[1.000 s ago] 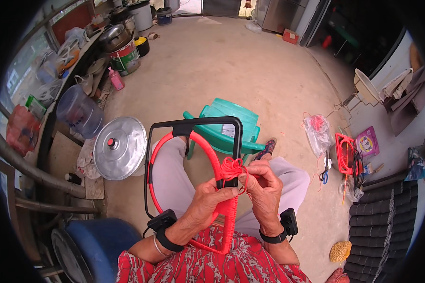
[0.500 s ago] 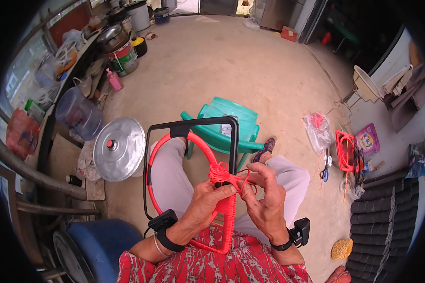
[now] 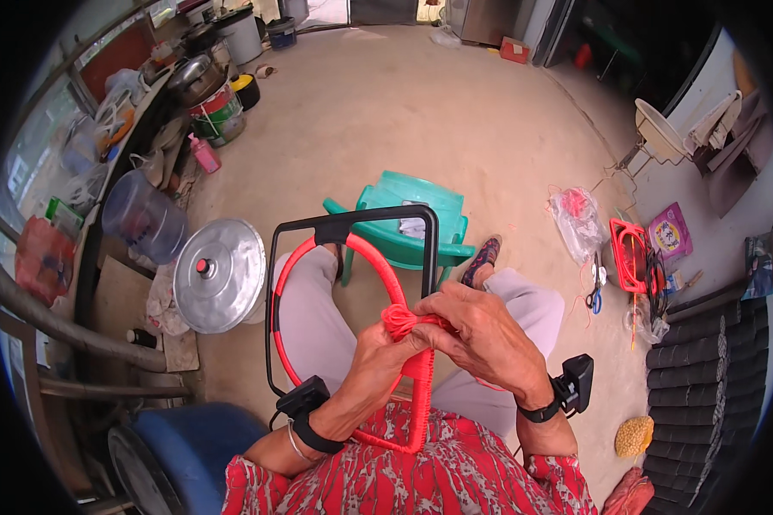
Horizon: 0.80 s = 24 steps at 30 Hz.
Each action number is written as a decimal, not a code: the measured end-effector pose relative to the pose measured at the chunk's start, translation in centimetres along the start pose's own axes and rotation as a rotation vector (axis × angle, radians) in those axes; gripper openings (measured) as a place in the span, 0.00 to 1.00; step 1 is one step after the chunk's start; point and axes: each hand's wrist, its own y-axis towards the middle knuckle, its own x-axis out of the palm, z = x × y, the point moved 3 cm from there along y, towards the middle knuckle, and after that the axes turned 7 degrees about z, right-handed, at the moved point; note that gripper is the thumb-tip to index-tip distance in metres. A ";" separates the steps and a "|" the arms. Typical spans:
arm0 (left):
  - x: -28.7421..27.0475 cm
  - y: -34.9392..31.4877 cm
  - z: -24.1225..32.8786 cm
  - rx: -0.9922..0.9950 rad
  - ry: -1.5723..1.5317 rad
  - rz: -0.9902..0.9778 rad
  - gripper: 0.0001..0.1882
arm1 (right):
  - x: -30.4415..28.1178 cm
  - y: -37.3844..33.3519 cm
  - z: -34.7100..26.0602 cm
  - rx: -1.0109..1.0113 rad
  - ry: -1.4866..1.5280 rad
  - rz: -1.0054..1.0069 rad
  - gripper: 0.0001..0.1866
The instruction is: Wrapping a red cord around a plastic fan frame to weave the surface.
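Note:
A black frame [image 3: 434,249] with a ring inside it stands upright over my lap. Red cord is wound closely round most of the ring [image 3: 378,264] and down the frame's lower right side. At the right side bar, my left hand [image 3: 376,356] pinches a bunched hank of red cord [image 3: 397,320] between thumb and fingers. Its fingertips are partly hidden by the cord. From the right, my right hand [image 3: 489,336] comes over the bar, closed on the other end of the same cord; its fingertips meet those of the left.
A green plastic chair [image 3: 416,193] stands just ahead. To my left are a pot with a metal lid [image 3: 219,275], a clear bucket [image 3: 144,219] and a blue drum [image 3: 189,451]. Scissors [image 3: 596,296], a red basket [image 3: 629,257] and bagged red cord [image 3: 575,219] lie to my right.
My right hand has turned over and closed in toward the left, its fingers now bent down over the cord. The loose loops have been drawn into a tighter bunch.

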 end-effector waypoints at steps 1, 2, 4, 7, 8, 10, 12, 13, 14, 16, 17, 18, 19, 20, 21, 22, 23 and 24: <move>-0.1 -0.1 0.0 0.000 0.012 0.002 0.11 | -0.2 0.0 -0.1 -0.027 0.048 -0.028 0.10; 0.0 -0.2 0.2 -0.011 0.017 0.004 0.11 | -0.6 0.2 -0.2 0.013 0.073 -0.084 0.10; 0.3 -0.1 1.1 0.019 -0.043 0.038 0.12 | -2.2 0.2 -0.1 -0.059 0.102 0.051 0.11; -0.4 -0.1 1.3 -0.047 -0.051 0.016 0.12 | -4.8 -1.4 0.3 -0.120 0.196 0.221 0.13; -0.5 -0.1 1.3 -0.050 -0.051 0.016 0.12 | -5.6 -2.4 0.5 -0.035 0.540 0.270 0.15; -1.0 0.1 1.1 -0.055 -0.096 0.034 0.11 | -6.6 -4.3 1.6 -0.007 1.067 0.294 0.18; -1.3 0.1 1.0 -0.077 -0.120 0.039 0.11 | -8.5 -6.6 2.5 -0.069 1.412 0.233 0.17; -1.5 0.3 1.0 -0.094 -0.143 0.044 0.10 | -10.0 -7.9 2.6 -0.070 1.576 0.191 0.15; -1.6 0.3 1.2 -0.095 -0.144 0.047 0.10 | -12.2 -10.2 3.5 0.071 1.459 0.443 0.13; -1.8 0.2 1.4 -0.082 -0.199 0.092 0.09 | -16.4 -15.1 6.6 0.305 1.182 0.866 0.13; -2.0 0.2 1.4 -0.084 -0.200 0.101 0.09 | -18.7 -17.7 8.5 0.399 1.029 1.040 0.13; -2.0 0.2 1.6 -0.072 -0.209 0.093 0.09 | -21.6 -22.4 11.8 0.460 0.909 1.094 0.13; -2.0 0.4 1.9 -0.065 -0.214 0.080 0.09 | -24.0 -28.0 15.1 0.522 0.783 1.152 0.12; -2.1 0.5 2.0 -0.073 -0.228 0.093 0.08 | -25.7 -32.7 16.8 0.677 0.420 1.351 0.13; -2.4 0.6 1.8 -0.082 -0.223 0.095 0.08 | -27.0 -37.7 18.3 0.816 0.036 1.513 0.14; -2.7 0.8 1.8 -0.086 -0.250 0.090 0.08 | -28.7 -45.2 20.6 0.877 -0.126 1.611 0.15; -2.7 1.0 1.8 -0.087 -0.276 0.085 0.08 | -29.9 -50.3 21.9 0.933 -0.289 1.702 0.16; -2.5 1.0 1.7 -0.082 -0.264 0.095 0.08 | -28.8 -50.1 22.6 0.943 -0.274 1.698 0.16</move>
